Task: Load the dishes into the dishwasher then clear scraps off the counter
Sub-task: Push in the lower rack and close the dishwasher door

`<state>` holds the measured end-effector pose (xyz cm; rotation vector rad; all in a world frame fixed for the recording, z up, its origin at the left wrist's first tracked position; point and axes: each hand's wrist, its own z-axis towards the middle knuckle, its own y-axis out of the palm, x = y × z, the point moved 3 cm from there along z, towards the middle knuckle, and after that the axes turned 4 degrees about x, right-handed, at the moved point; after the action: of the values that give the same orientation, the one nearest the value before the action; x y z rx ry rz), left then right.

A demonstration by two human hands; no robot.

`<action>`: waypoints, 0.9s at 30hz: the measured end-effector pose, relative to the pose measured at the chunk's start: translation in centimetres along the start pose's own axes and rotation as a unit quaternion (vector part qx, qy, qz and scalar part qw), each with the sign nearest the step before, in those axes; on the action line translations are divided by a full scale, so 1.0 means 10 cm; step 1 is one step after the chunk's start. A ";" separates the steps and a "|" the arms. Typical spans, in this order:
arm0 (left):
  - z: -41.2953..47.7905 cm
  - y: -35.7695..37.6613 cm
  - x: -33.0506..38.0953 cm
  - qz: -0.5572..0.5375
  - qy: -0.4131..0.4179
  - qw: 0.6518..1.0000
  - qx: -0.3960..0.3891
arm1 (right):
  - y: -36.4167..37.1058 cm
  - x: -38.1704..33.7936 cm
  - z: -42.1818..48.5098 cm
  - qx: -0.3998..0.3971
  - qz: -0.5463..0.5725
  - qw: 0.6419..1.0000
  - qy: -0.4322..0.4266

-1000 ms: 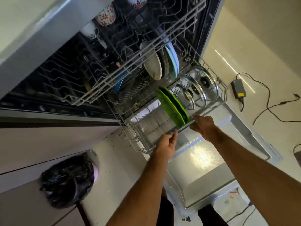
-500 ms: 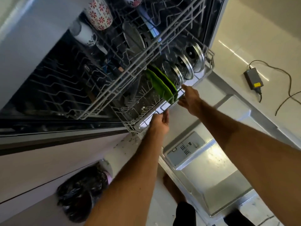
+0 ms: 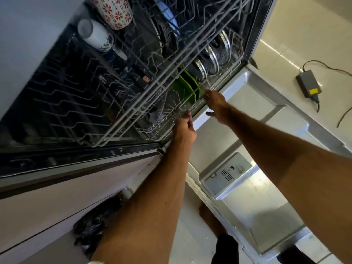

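Grey wire of the lower rack (image 3: pixel 197 104), seen from above in the head view, with its front rail running from lower left to upper right along the mouth of the dishwasher tub (image 3: pixel 62 96). The left hand (image 3: pixel 185 128) meets the rail toward its lower-left end, fingers reaching up to the wire; whether they hook over it cannot be told. The right hand (image 3: pixel 216 103) meets the rail further up and to the right, fingers extended onto it and thumb spread apart below, holding nothing. The two hands lie side by side, about equally close to the rail.

The rack lies directly ahead of both hands, away from the body, and appears nearly level with the tub's front edge. Within it two green plates (image 3: pixel 187 88) stand on edge just behind the right hand, with glass pot lids (image 3: pixel 213 56) upright beyond them. The upper rack (image 3: pixel 133 77) overhangs these and carries a patterned mug (image 3: pixel 114 12) and a white cup (image 3: pixel 95 35).

The open door (image 3: pixel 266 197) lies flat beneath the forearms, detergent dispenser (image 3: pixel 228 171) facing up. Judged step: seating the rack, after which both arms must clear before the door can be raised. Pale floor (image 3: pixel 304 25) bears a power adapter (image 3: pixel 308 83) with its cable; a black bag (image 3: pixel 95 223) sits against the cabinet front (image 3: pixel 57 197). The table with scraps is out of view.
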<state>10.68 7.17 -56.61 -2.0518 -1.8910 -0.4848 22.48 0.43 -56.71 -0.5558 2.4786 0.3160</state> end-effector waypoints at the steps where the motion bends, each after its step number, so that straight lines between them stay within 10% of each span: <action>1: 0.03 -0.01 0.01 0.003 0.001 1.000 0.004 | -0.01 0.03 0.02 -0.010 -0.001 1.000 0.001; 14: -0.49 -0.19 -0.52 0.039 0.002 0.999 -0.017 | -0.37 0.45 -0.48 0.032 0.025 0.999 0.013; 27: -1.82 -0.71 -2.77 0.150 -0.145 0.976 -0.057 | -2.66 2.00 -2.28 0.183 0.078 0.971 0.136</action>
<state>0.87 -25.05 -52.64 -2.5486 -1.6841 -0.2324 8.59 -37.19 -52.58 -0.2623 2.7608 -0.1707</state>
